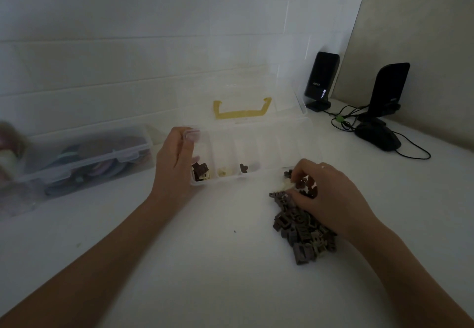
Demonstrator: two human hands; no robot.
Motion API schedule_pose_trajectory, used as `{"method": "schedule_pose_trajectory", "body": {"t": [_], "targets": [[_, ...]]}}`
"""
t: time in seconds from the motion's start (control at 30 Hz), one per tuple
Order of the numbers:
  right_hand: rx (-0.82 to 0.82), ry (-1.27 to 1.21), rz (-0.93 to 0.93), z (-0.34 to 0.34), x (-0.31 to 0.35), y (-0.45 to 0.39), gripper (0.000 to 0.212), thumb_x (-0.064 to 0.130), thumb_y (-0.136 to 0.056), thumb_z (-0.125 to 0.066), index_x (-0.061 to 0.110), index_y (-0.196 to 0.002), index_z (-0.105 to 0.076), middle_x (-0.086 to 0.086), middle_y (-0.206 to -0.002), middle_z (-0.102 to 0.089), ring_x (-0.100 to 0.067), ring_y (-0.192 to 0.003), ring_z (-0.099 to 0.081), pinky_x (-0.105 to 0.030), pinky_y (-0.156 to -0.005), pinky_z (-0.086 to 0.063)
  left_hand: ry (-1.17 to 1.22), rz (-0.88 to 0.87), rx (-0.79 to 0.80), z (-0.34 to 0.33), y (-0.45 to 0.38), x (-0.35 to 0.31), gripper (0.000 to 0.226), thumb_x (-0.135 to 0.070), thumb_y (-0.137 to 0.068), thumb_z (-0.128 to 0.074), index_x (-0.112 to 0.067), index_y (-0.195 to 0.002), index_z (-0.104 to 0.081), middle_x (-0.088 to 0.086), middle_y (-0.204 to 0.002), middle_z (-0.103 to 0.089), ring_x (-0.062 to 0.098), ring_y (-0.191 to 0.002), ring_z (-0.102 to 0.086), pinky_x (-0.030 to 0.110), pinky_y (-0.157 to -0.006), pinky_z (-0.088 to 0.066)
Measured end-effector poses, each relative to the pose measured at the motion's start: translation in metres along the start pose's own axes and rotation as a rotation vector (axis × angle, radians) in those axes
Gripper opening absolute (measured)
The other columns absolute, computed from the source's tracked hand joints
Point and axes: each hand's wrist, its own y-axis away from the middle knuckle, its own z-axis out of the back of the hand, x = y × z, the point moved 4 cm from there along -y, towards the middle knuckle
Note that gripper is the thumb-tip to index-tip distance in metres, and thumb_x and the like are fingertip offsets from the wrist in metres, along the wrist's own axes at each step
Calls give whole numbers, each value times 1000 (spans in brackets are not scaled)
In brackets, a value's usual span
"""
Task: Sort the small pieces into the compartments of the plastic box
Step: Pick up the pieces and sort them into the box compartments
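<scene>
While my left hand (175, 159) grips the left end of the clear plastic compartment box (256, 145) on the white bench (205, 263), only three compartments hold a few pieces. My right hand's fingers (298, 172) curl into the heap of small brown plastic pieces (297, 230) beside it, mostly unsorted; whether they pinch one I cannot tell.

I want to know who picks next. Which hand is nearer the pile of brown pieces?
Right. The right hand rests on the pile of brown pieces, fingers among them; the left hand is off to the left, at the plastic box.
</scene>
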Motion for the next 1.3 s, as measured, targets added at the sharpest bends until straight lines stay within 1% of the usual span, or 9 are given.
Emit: {"method": "schedule_pose_trajectory", "body": {"t": [0.17, 0.37, 0.53, 0.6, 0.73, 0.87, 0.97, 1.1, 1.3], "targets": [[-85, -130, 27, 1, 5, -1, 19, 26, -81, -65, 31, -80, -46, 9, -73, -57, -8, -68, -54, -29, -56, -48, -14, -11, -8, 0, 1, -3, 16, -38, -95, -39, -40, -91, -54, -28, -91, -60, -6, -87, -58, 16, -72, -54], [-201, -251, 116, 1, 35, -24, 20, 26, -82, -67, 32, -83, -48, 18, -80, -60, -3, -74, -52, -10, -60, -39, -39, -10, -14, -1, 2, -6, 16, -34, -96, -38, -35, -92, -53, -30, -90, -59, -7, -88, -57, 18, -73, -55], [-134, -72, 228, -13, 50, -49, 11, 22, -89, -61, 20, -100, -62, 6, -102, -64, -14, -94, -51, -33, -83, -44, -64, -44, -30, -1, 4, -10, 15, -25, -98, -38, -23, -94, -53, -19, -90, -58, -12, -83, -55, 5, -69, -47], [-142, -79, 266, -12, 44, -45, 13, 15, -90, -59, 17, -101, -65, 3, -106, -64, -15, -98, -52, -29, -86, -42, -78, -49, -33, -2, 4, -12, 15, -20, -99, -38, -20, -94, -53, -15, -91, -57, -13, -81, -54, 2, -67, -43], [-118, -158, 152, 8, 17, -32, 27, -2, -83, -51, 21, -85, -64, 9, -84, -65, -2, -72, -54, -12, -63, -39, -106, -58, -35, -3, 4, -11, 16, -12, -101, -37, -8, -98, -52, -11, -92, -55, -16, -82, -53, 0, -70, -40], [-29, -64, -30, 20, -6, -34, 34, -7, -73, -43, 19, -60, -61, 12, -53, -56, -4, -45, -51, -15, -46, -32, -116, -72, -32, -3, 4, -13, 16, -13, -101, -37, -8, -97, -52, -11, -91, -56, -16, -82, -52, -1, -70, -40], [19, 113, -110, 25, -18, -35, 39, -3, -74, -42, 27, -57, -61, 10, -57, -60, -4, -45, -49, -21, -47, -34, -125, -79, -25, -2, 3, -12, 17, -13, -101, -36, -8, -98, -52, -10, -91, -56, -15, -82, -53, 0, -71, -41], [90, 192, -197, 25, -35, -37, 38, 6, -81, -44, 32, -74, -71, 9, -81, -68, -8, -57, -57, -26, -56, -47, -131, -77, -33, -2, 5, -13, 17, -11, -101, -37, -7, -98, -53, -10, -90, -55, -15, -81, -53, 0, -70, -41], [207, 124, -171, 7, -34, -34, 25, 30, -87, -56, 35, -109, -67, 22, -81, -56, -2, -66, -57, -27, -67, -48, -135, -78, -49, -2, 5, -16, 16, -11, -101, -37, -7, -97, -52, -11, -87, -55, -17, -78, -52, -1, -68, -40]]}}
